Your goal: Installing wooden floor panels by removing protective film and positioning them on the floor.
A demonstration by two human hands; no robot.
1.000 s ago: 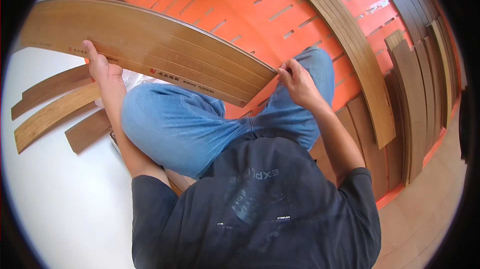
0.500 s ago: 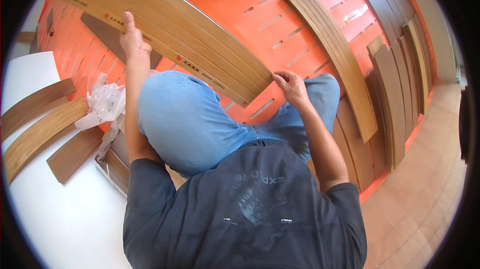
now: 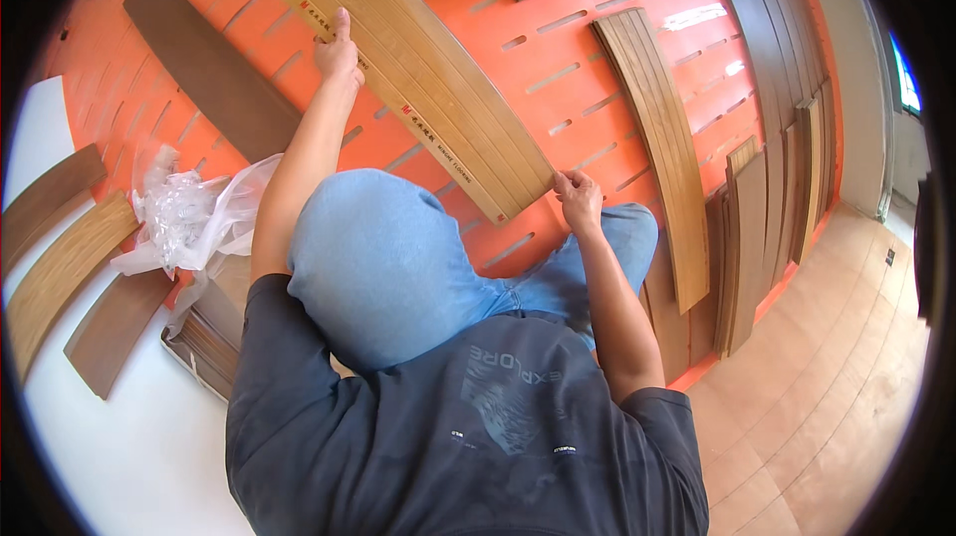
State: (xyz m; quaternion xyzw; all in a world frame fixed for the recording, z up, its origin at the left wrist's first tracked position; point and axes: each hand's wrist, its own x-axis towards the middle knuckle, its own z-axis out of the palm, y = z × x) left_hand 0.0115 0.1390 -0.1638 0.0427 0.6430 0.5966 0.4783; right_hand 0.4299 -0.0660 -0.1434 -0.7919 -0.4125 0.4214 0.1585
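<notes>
A seated person is holding a long wooden plank [image 3: 443, 103] over an orange slotted sheet [image 3: 543, 103]. The plank is slanting from the top edge, where its far end is passing out of view, to a near end in front of the knees; its grooved, yellowish-brown face is showing, with small printed marks running along the left-hand edge. The left hand [image 3: 340, 60] is gripping that long edge, one digit lying up across the face while the other fingers are partly hiding beneath. The right hand [image 3: 580, 203] is pinching the right corner of the near end, its fingers curling closed. To the left, a dark brown plank [image 3: 204, 58] is lying flat on the sheet, and crumpled clear plastic [image 3: 184, 217] is resting near the left forearm, just above an opened pack of boards [image 3: 204, 342]. Three loose boards [image 3: 65, 282] are lying at the far left, partly over a white surface [image 3: 110, 446]. To the right, a narrow stack of light brown planks [image 3: 657, 137] is lying lengthwise, with brown planks [image 3: 752, 247] and dark grey planks [image 3: 747, 13] bordering it toward the sheet's edge, beyond which a tan floor [image 3: 777, 436] is extending
</notes>
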